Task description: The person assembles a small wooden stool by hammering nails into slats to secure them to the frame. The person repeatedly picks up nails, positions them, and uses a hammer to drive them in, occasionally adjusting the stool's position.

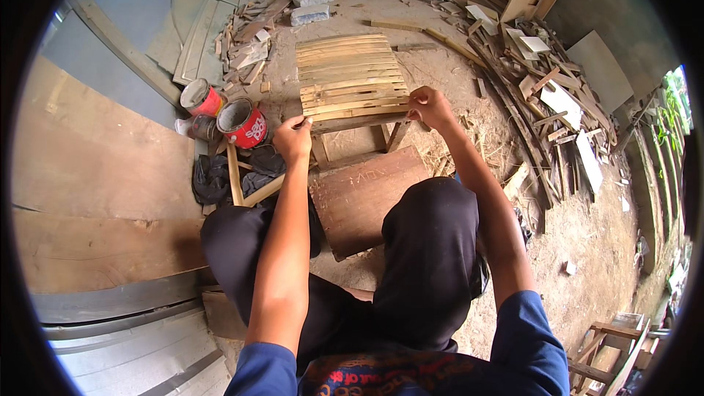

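Note:
In front of me stands a low wooden stool or small table [352, 66] topped with pale bamboo slats laid side by side. Along its near edge lies a bamboo slat [358, 111]. My left hand [293, 138] is closed in a pinch at the slat's left end. At the right end, the fingers of my right hand [433, 108] are pinched on the same slat. Dark gaps show between the nearest slats, while the far ones look closer together. Below the near edge, a brown wooden board [370, 198] lies on the ground between my knees.
Two red paint cans [242, 125] stand at the left, near a black plastic bag [211, 180]. Scrap wood [546, 103] is heaped along the right. Pale blocks [310, 15] lie beyond the stool. A wooden frame [612, 352] stands at the lower right.

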A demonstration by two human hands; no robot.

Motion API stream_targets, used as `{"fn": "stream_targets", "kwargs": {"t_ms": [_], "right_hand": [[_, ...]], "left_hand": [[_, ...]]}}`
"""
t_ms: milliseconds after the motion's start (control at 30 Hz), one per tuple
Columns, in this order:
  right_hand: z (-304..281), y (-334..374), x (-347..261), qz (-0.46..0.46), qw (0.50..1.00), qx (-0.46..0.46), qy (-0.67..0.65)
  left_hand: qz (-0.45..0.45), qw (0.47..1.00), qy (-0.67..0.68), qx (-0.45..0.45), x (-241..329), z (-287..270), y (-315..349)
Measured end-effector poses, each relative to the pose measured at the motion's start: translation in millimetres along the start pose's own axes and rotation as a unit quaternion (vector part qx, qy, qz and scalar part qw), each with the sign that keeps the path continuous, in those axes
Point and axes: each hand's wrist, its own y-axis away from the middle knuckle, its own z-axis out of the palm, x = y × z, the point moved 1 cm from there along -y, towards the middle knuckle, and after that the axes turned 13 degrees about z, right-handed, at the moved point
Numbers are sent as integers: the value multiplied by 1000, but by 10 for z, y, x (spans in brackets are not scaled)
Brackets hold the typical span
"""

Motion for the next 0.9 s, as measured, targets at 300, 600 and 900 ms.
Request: {"fn": "stream_targets", "kwargs": {"t_ms": [300, 600, 900], "right_hand": [[-116, 470, -157, 135, 967, -85, -197], [-21, 357, -196, -141, 950, 151, 236], [258, 192, -145, -3, 939, 214, 270]], "left_hand": [[-60, 997, 45, 16, -12, -66, -56], [-142, 988, 58, 21, -22, -64, -92], [-157, 985, 68, 2, -30, -36, -122]]}}
